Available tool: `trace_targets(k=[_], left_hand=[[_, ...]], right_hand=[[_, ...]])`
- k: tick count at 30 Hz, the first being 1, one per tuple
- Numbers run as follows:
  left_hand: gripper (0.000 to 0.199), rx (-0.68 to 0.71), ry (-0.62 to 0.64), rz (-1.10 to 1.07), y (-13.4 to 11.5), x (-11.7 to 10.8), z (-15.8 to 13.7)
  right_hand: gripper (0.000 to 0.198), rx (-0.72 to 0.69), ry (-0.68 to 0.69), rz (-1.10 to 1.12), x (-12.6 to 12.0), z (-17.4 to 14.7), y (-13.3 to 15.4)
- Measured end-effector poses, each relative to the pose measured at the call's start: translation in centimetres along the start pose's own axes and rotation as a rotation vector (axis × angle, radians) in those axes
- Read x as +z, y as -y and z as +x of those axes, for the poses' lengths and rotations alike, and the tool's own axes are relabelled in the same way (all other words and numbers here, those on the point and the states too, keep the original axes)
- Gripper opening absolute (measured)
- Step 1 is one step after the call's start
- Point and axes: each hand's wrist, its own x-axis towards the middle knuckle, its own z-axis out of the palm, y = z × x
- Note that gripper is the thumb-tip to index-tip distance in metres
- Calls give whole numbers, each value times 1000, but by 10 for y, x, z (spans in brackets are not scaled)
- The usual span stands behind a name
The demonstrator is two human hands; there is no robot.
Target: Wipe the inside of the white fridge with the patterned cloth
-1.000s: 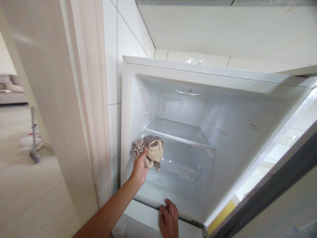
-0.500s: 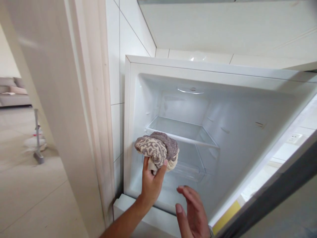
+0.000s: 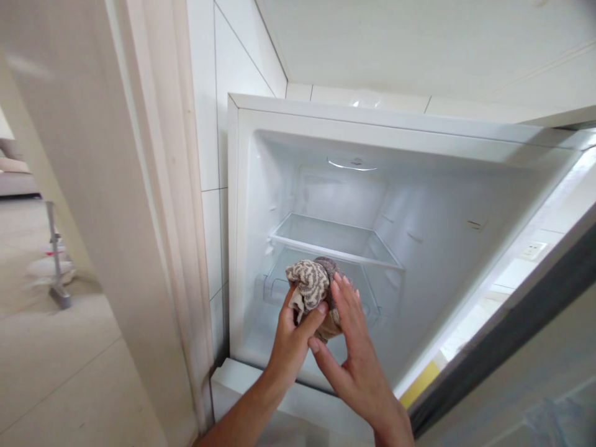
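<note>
while the fridge (image 3: 395, 138) stands open in front of us, we have both bare hands up at its mouth, with the bunched cloth (image 3: 308, 279) between them. the cloth is brown-grey and cream, patterned on its left part, and shows in front of the lower fridge space, below the front edge of the glass shelf (image 3: 330, 231). our left hand (image 3: 291, 344) is clamped on it from below — thumb on the near side. our right hand (image 3: 361, 366) is beside it, thumb and fingers spread apart, fingers laid along the cloth's right side; how hard they press, we can't tell. thumb tips of both hands are near each other at the cloth's lower edge.

below our hands we have a white panel (image 3: 242, 375); at right, the door (image 3: 535, 379) with its dark edge. at left, a pale door frame (image 3: 144, 186), then a sofa (image 3: 18, 180) beyond — partly cut off.
</note>
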Motion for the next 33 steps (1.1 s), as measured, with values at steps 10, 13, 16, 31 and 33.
trace_targets(k=[10,13,16,31,33], left_hand=[[65,-19,251,-147,-3,-12,-18],[57,-33,347,-108,-6,-13,-19],[59,-3,430,-19,-8,-15,-21],[25,772,66,771,-55,-36,-44],[23,795,48,782,-50,-35,-42]], right_hand=[[106,111,-116,50,6,12,-25],[90,162,-249,117,9,13,-29],[66,279,-438,189,14,14,-31],[61,431,-606,429,-10,-11,-60],[60,381,-582,416,-8,-13,-54]])
